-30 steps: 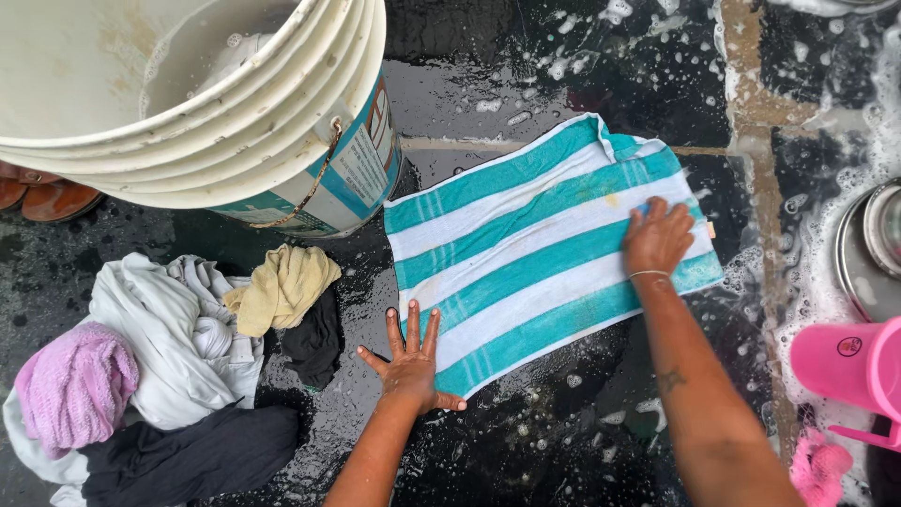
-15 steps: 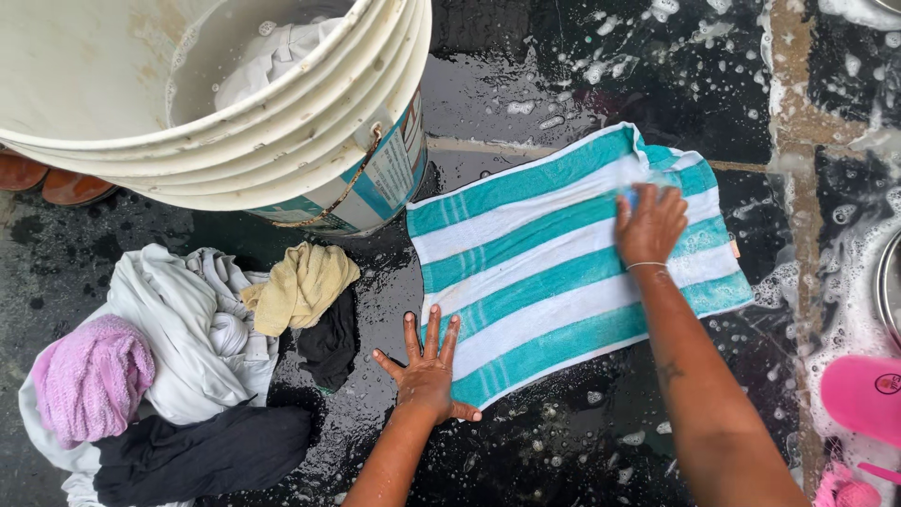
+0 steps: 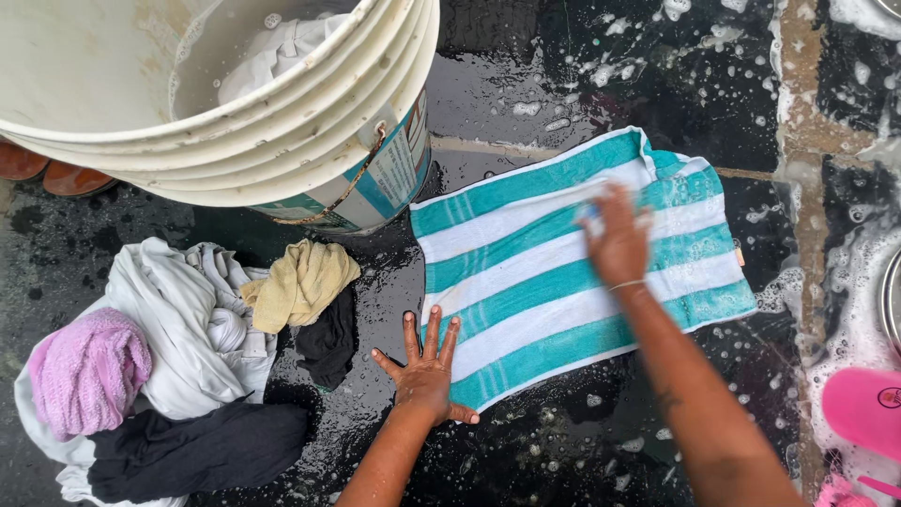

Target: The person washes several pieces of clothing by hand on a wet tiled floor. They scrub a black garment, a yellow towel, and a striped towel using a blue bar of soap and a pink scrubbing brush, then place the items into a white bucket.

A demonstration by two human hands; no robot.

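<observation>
Flat on the wet floor, a striped towel pinned and scrubbed

Spread flat on the dark, soapy floor (image 3: pixel 582 451), the teal-and-white striped towel (image 3: pixel 526 272) lies just beside the white bucket (image 3: pixel 310 160). The left hand (image 3: pixel 427 371), fingers splayed wide, presses its lower corner, seemingly to anchor it. The right hand (image 3: pixel 618 239), blurred, rests on the towel's middle; its grip I cannot tell. A heap of clothes (image 3: pixel 160 366) sits apart, left.

Bucket label (image 3: pixel 394 178): centre-left of the frame, wrapped round the white bucket's (image 3: pixel 310 160) side; white, teal and blue panels.
Pink item's mark (image 3: pixel 888 397): lower right edge, small round emblem.
</observation>
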